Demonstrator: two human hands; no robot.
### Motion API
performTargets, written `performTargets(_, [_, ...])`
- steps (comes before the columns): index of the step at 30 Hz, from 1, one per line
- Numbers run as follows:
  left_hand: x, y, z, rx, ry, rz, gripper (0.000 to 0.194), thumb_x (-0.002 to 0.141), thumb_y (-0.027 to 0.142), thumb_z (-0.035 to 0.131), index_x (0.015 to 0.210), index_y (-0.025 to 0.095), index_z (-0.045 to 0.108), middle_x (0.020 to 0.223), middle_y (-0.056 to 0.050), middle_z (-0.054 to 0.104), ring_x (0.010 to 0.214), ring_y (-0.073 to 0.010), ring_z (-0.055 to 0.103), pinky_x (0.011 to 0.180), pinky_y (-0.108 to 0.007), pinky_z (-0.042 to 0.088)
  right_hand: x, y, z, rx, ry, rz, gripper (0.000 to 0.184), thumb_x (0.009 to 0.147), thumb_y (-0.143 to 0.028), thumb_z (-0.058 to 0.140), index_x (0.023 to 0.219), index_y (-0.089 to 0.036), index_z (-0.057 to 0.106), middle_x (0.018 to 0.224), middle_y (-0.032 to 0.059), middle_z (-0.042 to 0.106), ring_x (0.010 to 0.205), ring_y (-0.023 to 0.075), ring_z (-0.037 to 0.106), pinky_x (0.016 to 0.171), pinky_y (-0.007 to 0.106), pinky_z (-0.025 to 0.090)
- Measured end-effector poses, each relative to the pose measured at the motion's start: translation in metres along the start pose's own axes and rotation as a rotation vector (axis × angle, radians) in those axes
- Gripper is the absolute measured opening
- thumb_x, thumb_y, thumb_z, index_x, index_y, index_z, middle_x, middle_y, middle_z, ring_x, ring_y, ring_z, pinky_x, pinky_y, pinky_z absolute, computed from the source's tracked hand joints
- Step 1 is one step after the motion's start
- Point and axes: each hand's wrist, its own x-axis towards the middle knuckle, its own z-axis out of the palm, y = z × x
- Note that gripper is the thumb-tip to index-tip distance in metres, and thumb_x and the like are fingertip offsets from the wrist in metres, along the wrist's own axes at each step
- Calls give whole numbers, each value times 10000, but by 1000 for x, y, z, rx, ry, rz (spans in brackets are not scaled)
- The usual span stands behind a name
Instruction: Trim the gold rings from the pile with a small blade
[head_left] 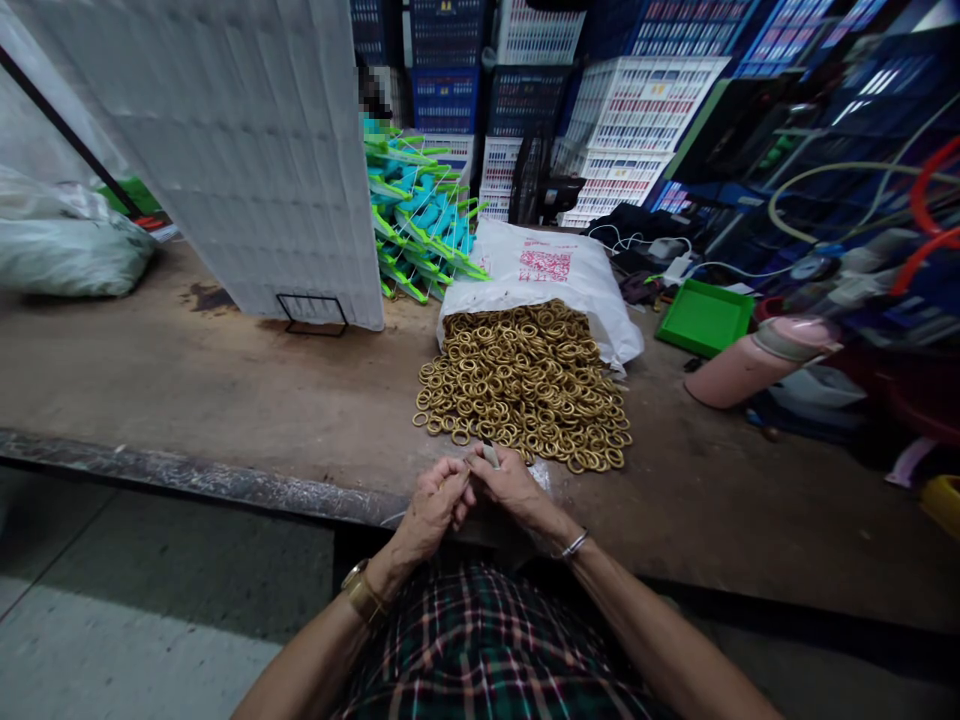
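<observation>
In front of me at the bench edge, my left hand and my right hand meet with fingers pinched together. From the right hand sticks out a small flat light-grey piece with a dark end, whose kind I cannot make out. Whatever the left fingertips pinch is hidden by the fingers. Just beyond both hands lies a heap of brass-coloured rings, spilling from the mouth of a white sack with red print.
A tall whitish ribbed panel stands on the wooden bench at left. Green and turquoise hanger-like pieces are stacked behind it. To the right are a green tray, a leaning pink bottle and hoses. Stacked crates fill the back.
</observation>
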Motion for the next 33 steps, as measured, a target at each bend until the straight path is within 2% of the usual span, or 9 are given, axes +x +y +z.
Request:
performTargets(4, [0,-1,0,18,-11,-6,316,807,474,489,773,160,504,561,43,497,396,-41,375,390,-172,300,-1,-4,1,-69,42,-58,203,769,-359,490,680,-176,500,573,-53,454,542,86,400,525,208,327])
performTargets(8, [-1,0,0,7,-14,8,309,810,462,493,735,162,492,531,52,462,401,-45,374,397,-174,301,-2,-6,2,-104,51,-75,220,777,-360,467,654,-180,492,562,-50,441,546,94,391,518,212,310])
performTargets(16, [-3,0,1,-76,-23,-18,267,802,436,524,781,175,472,608,51,480,410,-32,361,379,-161,268,1,-6,-4,-144,63,-75,225,789,-310,413,628,-178,500,564,-36,496,528,96,421,522,213,321])
performTargets(20, [-1,-2,0,-70,5,-7,271,795,439,532,781,175,471,600,55,471,404,-30,345,376,-163,256,-3,0,-7,-285,109,-143,213,803,-279,397,643,-180,497,571,-33,481,541,101,412,527,211,312])
performTargets(22, [0,-2,0,-41,24,4,284,796,450,523,770,171,476,582,58,461,403,-31,337,381,-165,260,-7,0,-6,-411,61,-215,184,798,-224,383,658,-182,495,593,-21,496,558,106,419,539,215,304])
performTargets(24, [0,0,1,-18,42,13,299,793,465,514,756,171,472,567,61,454,400,-33,332,385,-167,263,-11,-1,-4,-581,-2,-259,127,738,-140,397,676,-185,499,596,-14,501,556,111,411,539,223,280])
performTargets(27, [-1,2,1,13,75,13,314,778,487,517,749,179,459,536,71,440,388,-38,320,382,-171,255,-14,-5,-1,-780,-41,-251,182,651,-73,408,728,-189,526,593,-5,511,542,117,391,532,238,246])
performTargets(33, [-3,3,1,114,121,48,355,766,533,505,725,183,456,510,71,422,397,-48,337,393,-174,262,-11,-3,0,-856,-72,-243,237,657,-76,412,805,-187,561,614,9,547,528,123,403,526,251,231])
